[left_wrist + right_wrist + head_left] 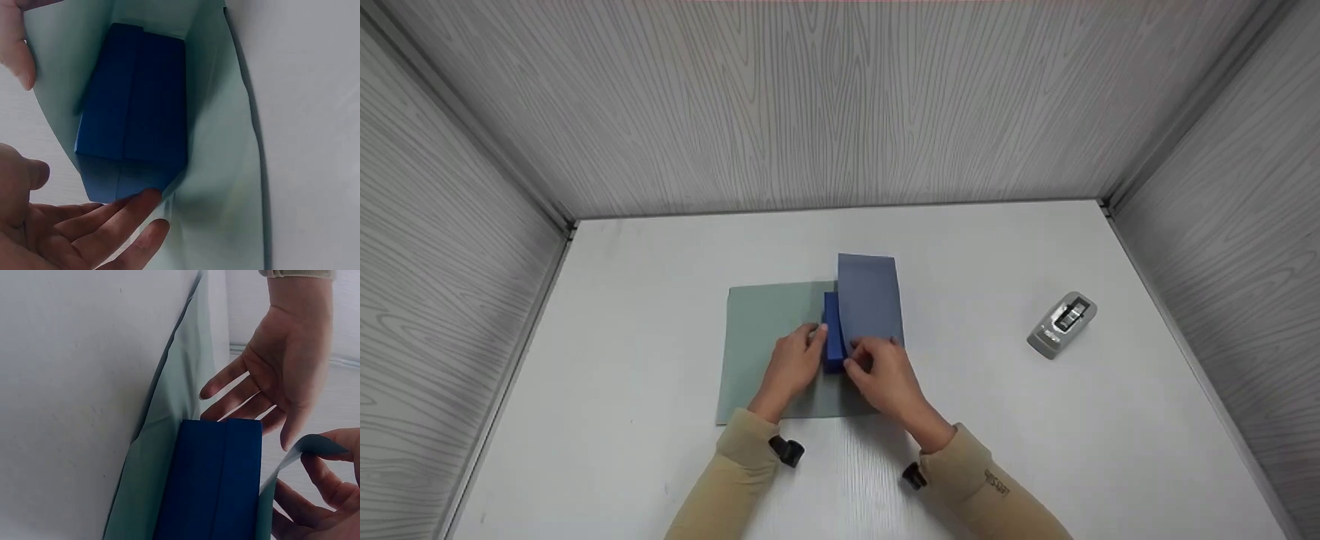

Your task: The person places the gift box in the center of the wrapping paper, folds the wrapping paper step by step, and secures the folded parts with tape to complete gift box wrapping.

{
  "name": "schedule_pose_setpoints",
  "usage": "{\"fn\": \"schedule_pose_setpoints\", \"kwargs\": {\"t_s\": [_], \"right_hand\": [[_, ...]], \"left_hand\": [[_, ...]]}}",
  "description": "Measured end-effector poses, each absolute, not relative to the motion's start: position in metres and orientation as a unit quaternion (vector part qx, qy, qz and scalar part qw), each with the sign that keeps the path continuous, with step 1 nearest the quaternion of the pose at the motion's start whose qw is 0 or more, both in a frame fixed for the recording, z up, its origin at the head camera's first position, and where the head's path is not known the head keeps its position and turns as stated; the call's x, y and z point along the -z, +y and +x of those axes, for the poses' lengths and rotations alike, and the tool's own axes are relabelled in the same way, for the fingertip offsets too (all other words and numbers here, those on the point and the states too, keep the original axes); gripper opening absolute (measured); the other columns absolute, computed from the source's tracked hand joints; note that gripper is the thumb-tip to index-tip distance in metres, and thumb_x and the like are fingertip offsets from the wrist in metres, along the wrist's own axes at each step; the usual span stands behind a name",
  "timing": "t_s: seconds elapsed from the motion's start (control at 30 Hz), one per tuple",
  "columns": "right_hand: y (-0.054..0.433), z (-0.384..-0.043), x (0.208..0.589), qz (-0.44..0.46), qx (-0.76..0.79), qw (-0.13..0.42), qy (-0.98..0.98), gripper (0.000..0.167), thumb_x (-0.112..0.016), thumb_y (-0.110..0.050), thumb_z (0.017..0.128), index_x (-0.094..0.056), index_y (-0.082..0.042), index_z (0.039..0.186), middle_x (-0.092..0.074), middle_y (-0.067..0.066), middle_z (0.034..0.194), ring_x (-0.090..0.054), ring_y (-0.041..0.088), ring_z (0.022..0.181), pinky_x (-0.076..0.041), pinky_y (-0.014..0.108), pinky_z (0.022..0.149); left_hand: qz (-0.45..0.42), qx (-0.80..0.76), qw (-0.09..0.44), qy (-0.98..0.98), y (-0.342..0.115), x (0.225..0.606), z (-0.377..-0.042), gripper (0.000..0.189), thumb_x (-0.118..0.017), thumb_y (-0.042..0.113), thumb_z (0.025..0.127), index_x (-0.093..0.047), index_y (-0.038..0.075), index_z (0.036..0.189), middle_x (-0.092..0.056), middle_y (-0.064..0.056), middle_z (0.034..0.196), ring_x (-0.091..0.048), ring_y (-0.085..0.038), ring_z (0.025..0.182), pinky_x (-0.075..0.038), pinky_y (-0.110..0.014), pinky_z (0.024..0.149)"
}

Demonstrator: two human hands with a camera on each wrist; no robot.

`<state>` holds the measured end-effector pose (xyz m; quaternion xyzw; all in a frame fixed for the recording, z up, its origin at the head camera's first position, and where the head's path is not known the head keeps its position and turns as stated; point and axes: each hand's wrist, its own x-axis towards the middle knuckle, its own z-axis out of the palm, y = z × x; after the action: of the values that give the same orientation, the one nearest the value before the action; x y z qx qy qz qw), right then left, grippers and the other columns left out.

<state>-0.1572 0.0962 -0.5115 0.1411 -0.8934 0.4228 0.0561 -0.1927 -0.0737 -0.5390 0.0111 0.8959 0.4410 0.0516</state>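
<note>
A blue box (832, 337) lies lengthwise on a sheet of paper (754, 322), pale green on its upper face. The sheet's right part is raised as a flap, showing its blue-grey back (870, 292) beside the box. My right hand (885, 379) pinches the flap's edge between thumb and fingers; the right wrist view shows the paper curling at this pinch (323, 444). At the box's left side is my left hand (795, 364). Its fingers (121, 225) stretch out fairly straight and touch the near end of the box in the left wrist view.
On the white table (645, 300), to the right, lies a small grey device (1063, 324) with a dark window, possibly a tape dispenser. Grey wood-grain panels (840, 105) enclose the table at the back and both sides.
</note>
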Motion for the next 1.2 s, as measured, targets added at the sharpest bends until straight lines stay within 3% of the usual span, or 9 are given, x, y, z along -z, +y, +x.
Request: {"fn": "schedule_pose_setpoints", "kwargs": {"t_s": [0.13,0.23,0.37,0.57,0.83,1.03,1.2], "right_hand": [[0.095,-0.159,0.513,0.147,-0.414,0.046,-0.897,0.013,-0.071,-0.007,0.088,-0.064,-0.010,0.077,-0.071,0.010,0.098,-0.066,0.025,0.102,-0.023,0.063,0.108],[0.096,-0.158,0.513,0.158,-0.396,0.038,-0.904,0.012,-0.072,-0.008,0.088,-0.065,-0.012,0.079,-0.071,0.006,0.090,-0.066,0.022,0.092,-0.020,0.065,0.108],[0.098,-0.157,0.514,0.177,-0.360,0.031,-0.916,0.011,-0.074,-0.018,0.089,-0.067,-0.015,0.082,-0.069,0.000,0.087,-0.064,0.017,0.084,-0.015,0.070,0.106],[0.106,-0.158,0.515,0.189,-0.349,0.004,-0.918,0.028,-0.065,-0.041,0.094,-0.072,-0.014,0.094,-0.069,0.000,0.098,-0.064,0.021,0.098,-0.008,0.072,0.106],[0.124,-0.174,0.516,0.208,-0.409,-0.008,-0.888,0.023,-0.058,-0.024,0.101,-0.073,-0.007,0.106,-0.071,0.003,0.095,-0.065,0.018,0.089,-0.021,0.056,0.112],[0.135,-0.182,0.521,0.173,-0.419,0.019,-0.891,0.022,-0.063,-0.019,0.098,-0.071,-0.003,0.111,-0.059,0.016,0.128,-0.055,0.029,0.121,-0.037,0.047,0.106],[0.143,-0.195,0.527,0.086,-0.423,0.042,-0.901,0.034,-0.068,-0.013,0.094,-0.064,-0.002,0.126,-0.047,0.024,0.138,-0.047,0.036,0.128,-0.041,0.047,0.101]], "left_hand": [[0.008,-0.452,0.057,0.890,-0.074,0.540,-0.194,0.052,-0.041,0.041,0.106,-0.059,0.000,0.132,-0.065,-0.019,0.120,-0.062,-0.032,0.110,-0.048,-0.048,0.093],[0.008,-0.455,0.055,0.889,-0.074,0.540,-0.196,0.052,-0.042,0.041,0.105,-0.060,-0.001,0.130,-0.065,-0.018,0.119,-0.062,-0.031,0.109,-0.049,-0.047,0.092],[0.005,-0.453,0.057,0.890,-0.074,0.540,-0.198,0.053,-0.044,0.044,0.104,-0.064,-0.001,0.124,-0.067,-0.016,0.114,-0.064,-0.029,0.102,-0.050,-0.045,0.087],[0.006,-0.446,0.062,0.893,-0.073,0.542,-0.201,0.048,-0.051,0.043,0.101,-0.065,0.000,0.119,-0.069,-0.013,0.105,-0.066,-0.024,0.091,-0.052,-0.042,0.080],[0.010,-0.448,0.063,0.892,-0.074,0.546,-0.203,0.042,-0.062,0.035,0.097,-0.064,0.000,0.120,-0.069,-0.011,0.096,-0.066,-0.022,0.081,-0.053,-0.041,0.074],[0.012,-0.453,0.054,0.890,-0.074,0.546,-0.204,0.039,-0.063,0.033,0.096,-0.065,0.000,0.116,-0.069,-0.010,0.094,-0.065,-0.020,0.078,-0.053,-0.040,0.072],[0.018,-0.459,0.055,0.886,-0.074,0.546,-0.204,0.039,-0.063,0.032,0.096,-0.065,-0.001,0.116,-0.069,-0.009,0.092,-0.065,-0.019,0.077,-0.053,-0.040,0.072]]}}
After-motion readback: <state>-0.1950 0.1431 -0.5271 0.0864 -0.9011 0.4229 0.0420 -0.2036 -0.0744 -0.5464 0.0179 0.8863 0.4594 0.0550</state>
